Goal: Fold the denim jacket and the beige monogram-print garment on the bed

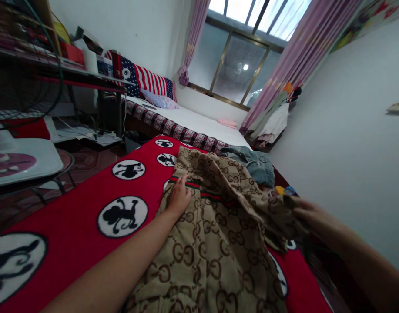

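A tan dress (215, 243) with a brown interlocking-letter pattern lies spread over a red blanket (85, 204). A green and red striped band (215, 196) crosses its waist. My left hand (180, 196) rests on the left end of that band, fingers laid over the cloth. At the right, my right hand (308, 213) grips the end of a sleeve (280, 213) and holds it out to the side, slightly blurred. Folds of the upper part run diagonally between the two hands. The dress's lower end passes out of the bottom of the view.
Folded blue denim (251, 163) lies beyond the dress. Behind it stands a bed with a white top (199, 117) and flag-patterned cushion (153, 78). A cluttered desk (72, 71) and white stool-like seat (26, 161) stand left. A white wall (346, 130) closes the right.
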Action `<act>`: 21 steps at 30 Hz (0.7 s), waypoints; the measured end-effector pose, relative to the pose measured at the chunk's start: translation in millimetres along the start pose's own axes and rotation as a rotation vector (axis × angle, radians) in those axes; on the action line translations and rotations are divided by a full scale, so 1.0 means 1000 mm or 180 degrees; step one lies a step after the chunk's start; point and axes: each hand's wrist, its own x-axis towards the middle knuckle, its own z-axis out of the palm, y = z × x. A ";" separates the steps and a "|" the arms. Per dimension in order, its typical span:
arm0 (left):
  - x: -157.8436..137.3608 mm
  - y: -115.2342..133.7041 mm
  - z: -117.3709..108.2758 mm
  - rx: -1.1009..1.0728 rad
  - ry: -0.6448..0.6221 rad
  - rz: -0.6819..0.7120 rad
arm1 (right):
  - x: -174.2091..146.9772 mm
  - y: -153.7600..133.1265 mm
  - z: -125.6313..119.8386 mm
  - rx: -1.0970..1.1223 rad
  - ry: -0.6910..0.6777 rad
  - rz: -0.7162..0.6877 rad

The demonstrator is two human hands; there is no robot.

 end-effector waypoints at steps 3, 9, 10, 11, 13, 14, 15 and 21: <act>-0.001 0.002 -0.001 0.0166 -0.0071 0.0106 | -0.034 0.030 0.017 -0.1284 -0.0873 0.0151; -0.002 0.003 -0.003 0.0260 -0.0137 0.0194 | -0.065 0.039 0.063 -0.3603 -0.0065 -0.1849; -0.002 0.003 -0.003 0.0230 -0.0150 0.0207 | -0.064 0.043 0.068 -0.3733 -0.0189 -0.2063; -0.002 0.002 -0.003 0.0196 -0.0161 0.0220 | -0.063 0.048 0.073 -0.3801 -0.0294 -0.2149; -0.002 0.001 -0.003 0.0153 -0.0167 0.0222 | -0.058 0.057 0.079 -0.3769 -0.0451 -0.2093; -0.002 0.001 -0.003 0.0149 -0.0163 0.0212 | -0.054 0.061 0.080 -0.3679 -0.0559 -0.2044; -0.002 0.001 -0.003 0.0155 -0.0157 0.0195 | -0.049 0.061 0.080 -0.3522 -0.0703 -0.2005; -0.002 0.002 0.000 -0.0105 -0.0076 0.0008 | 0.004 0.006 0.044 -0.0576 -0.0566 -0.0739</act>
